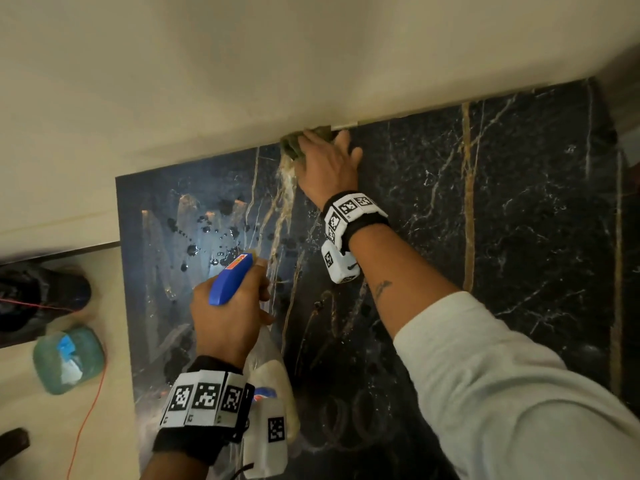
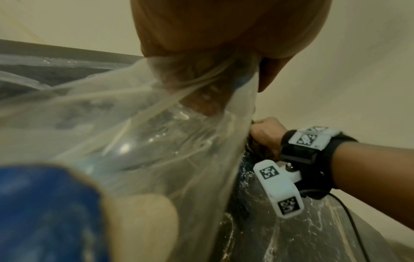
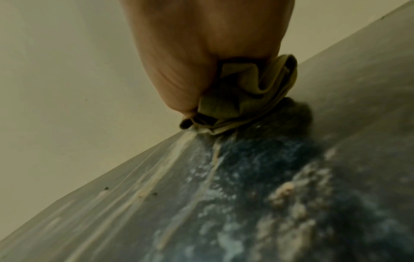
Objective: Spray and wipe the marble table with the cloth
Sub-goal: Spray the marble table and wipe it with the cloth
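The black marble table (image 1: 519, 220) with gold and white veins fills the head view; droplets and wet streaks lie on its left part. My right hand (image 1: 325, 161) presses a bunched olive cloth (image 1: 291, 143) onto the table at its far edge, against the wall. In the right wrist view the cloth (image 3: 246, 99) sits crumpled under my right hand (image 3: 201, 58). My left hand (image 1: 232, 310) grips a clear spray bottle (image 1: 270, 362) with a blue trigger head (image 1: 230, 278), held above the table's near left part. The bottle (image 2: 134, 141) fills the left wrist view.
A cream wall (image 1: 242, 64) runs along the table's far edge. Left of the table on the pale floor are a green container (image 1: 69, 358), a dark object (image 1: 41, 299) and a red cord (image 1: 86, 420). The table's right half is dry and bare.
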`<state>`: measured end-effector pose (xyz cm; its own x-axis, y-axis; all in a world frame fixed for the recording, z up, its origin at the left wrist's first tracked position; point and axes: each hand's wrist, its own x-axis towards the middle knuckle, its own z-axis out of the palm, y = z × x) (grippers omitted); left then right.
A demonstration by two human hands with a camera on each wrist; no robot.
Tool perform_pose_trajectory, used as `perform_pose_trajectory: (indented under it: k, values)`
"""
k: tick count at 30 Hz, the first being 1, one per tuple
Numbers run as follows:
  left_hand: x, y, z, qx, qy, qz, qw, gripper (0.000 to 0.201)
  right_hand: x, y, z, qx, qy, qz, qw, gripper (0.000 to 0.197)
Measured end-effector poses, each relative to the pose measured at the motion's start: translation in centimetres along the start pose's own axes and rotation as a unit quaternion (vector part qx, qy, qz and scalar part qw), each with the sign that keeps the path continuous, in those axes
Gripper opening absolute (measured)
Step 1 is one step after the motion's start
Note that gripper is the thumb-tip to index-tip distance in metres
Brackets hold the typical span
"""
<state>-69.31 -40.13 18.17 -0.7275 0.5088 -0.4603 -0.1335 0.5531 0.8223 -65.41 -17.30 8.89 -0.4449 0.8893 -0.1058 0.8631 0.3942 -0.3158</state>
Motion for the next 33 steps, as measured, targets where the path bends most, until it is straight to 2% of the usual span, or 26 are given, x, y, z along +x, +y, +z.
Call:
perform_pose_trajectory:
  k: [3, 5, 7, 10, 12, 13, 14, 18, 20, 22, 25, 27, 28, 29, 33]
  values:
    - [0.4, 0.3, 0.0, 0.002, 0.003, 0.016, 1.0, 0.024, -0.6, 2.4, -0.9, 0.026, 0.057, 0.127, 0.99, 0.024]
    - [0.9, 0.2, -0.3, 0.001, 0.006, 0.02, 1.0, 0.025, -1.7, 1.8, -0.8, 0.023, 0.07, 0.171, 0.983, 0.023]
    - [1.1, 0.1, -0.4, -0.005, 0.008, 0.02, 1.0, 0.026, -3.5, 0.4, -0.1, 0.0, 0.046, 0.135, 0.99, 0.031]
    - [0.9, 0.2, -0.2, -0.012, 0.009, 0.013, 1.0, 0.024, -7.3, -0.7, 1.3, -0.007, -0.024, 0.012, 1.0, 0.045]
    - [0.6, 0.0, -0.2, -0.017, 0.006, 0.016, 1.0, 0.024, -9.0, 0.2, 1.4, -0.019, -0.047, -0.052, 0.997, 0.047]
    - [0.5, 0.0, -0.3, -0.02, 0.004, 0.017, 1.0, 0.024, -9.4, 1.0, 1.1, -0.02, -0.044, -0.057, 0.997, 0.047]
    - [0.4, -0.1, -0.4, -0.025, 0.001, 0.016, 1.0, 0.022, -9.7, 2.2, 0.8, -0.018, -0.035, -0.036, 0.999, 0.047]
    - [0.3, -0.9, -1.2, -0.02, -0.005, 0.012, 1.0, 0.026, -10.0, 6.2, -0.1, 0.014, 0.022, 0.149, 0.988, 0.047]
    - [0.1, -1.5, -1.5, -0.001, -0.008, 0.021, 1.0, 0.035, -10.5, 5.3, 0.1, 0.012, 0.036, 0.185, 0.982, 0.045]
    - [-0.3, -2.0, -1.6, 0.006, -0.004, 0.021, 1.0, 0.037, -11.3, 2.9, 0.3, 0.03, 0.028, 0.166, 0.985, 0.043]
    - [-1.2, -2.2, -1.4, -0.001, -0.003, 0.02, 1.0, 0.034, -13.6, 0.0, 1.5, 0.013, -0.022, 0.031, 0.999, 0.045]
    - [-1.7, -2.2, -1.3, 0.001, -0.01, 0.024, 1.0, 0.033, -13.7, 0.6, 1.2, 0.01, -0.046, -0.014, 0.999, 0.046]
    - [-1.8, -2.1, -1.4, 0.001, -0.013, 0.027, 1.0, 0.032, -13.4, 1.5, 0.9, 0.008, -0.045, -0.011, 0.999, 0.046]
    - [-2.0, -2.0, -1.6, 0.0, -0.016, 0.03, 0.999, 0.032, -13.1, 2.4, 0.5, 0.003, -0.034, 0.011, 0.999, 0.045]
    - [-2.5, -1.9, -2.6, -0.01, -0.013, 0.029, 0.999, 0.033, -13.3, 4.9, -0.1, 0.024, 0.014, 0.19, 0.981, 0.046]
